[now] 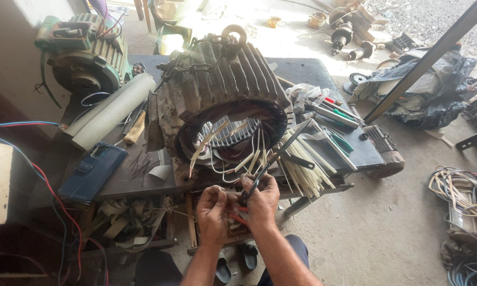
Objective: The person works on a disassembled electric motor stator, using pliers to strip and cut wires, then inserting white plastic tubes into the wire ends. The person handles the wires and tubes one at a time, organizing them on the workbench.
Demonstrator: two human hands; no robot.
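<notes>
**Both hands at the wire ends below the open motor shell**

Your two hands meet at the near edge of the dark metal workbench (143,182), close together and almost touching. Your left hand (213,212) is curled shut, its fingers pinching some thin pale wire ends (229,170) that hang out of the motor. Your right hand (262,200) is also closed, around the handles of a dark slim plier-like tool (281,153) with a red grip; the tool points away from you toward 1 o'clock, and its tip reaches the mouth of the motor.

The big ribbed dark-grey iron motor housing (228,79) lies on its side on the bench, at 12 o'clock from your hands and near to them. Its round opening faces you, and inside you see the slotted core with cream-coloured insulation strips (209,139) standing out of it. A chain with a ring lies on the top of the housing.

At 2 o'clock from your right hand, just beside it, lies a bundle of cream-coloured thin sticks (304,172), and further out at 2 o'clock some hand tools with green and red handles (338,124). At 9 o'clock from your left hand, well apart, a dark blue phone in a wallet case (92,170) rests on the bench. At 11 o'clock are a pale grey rolled sheet (114,108) and, behind it, a green ribbed electric motor (87,50).
</notes>
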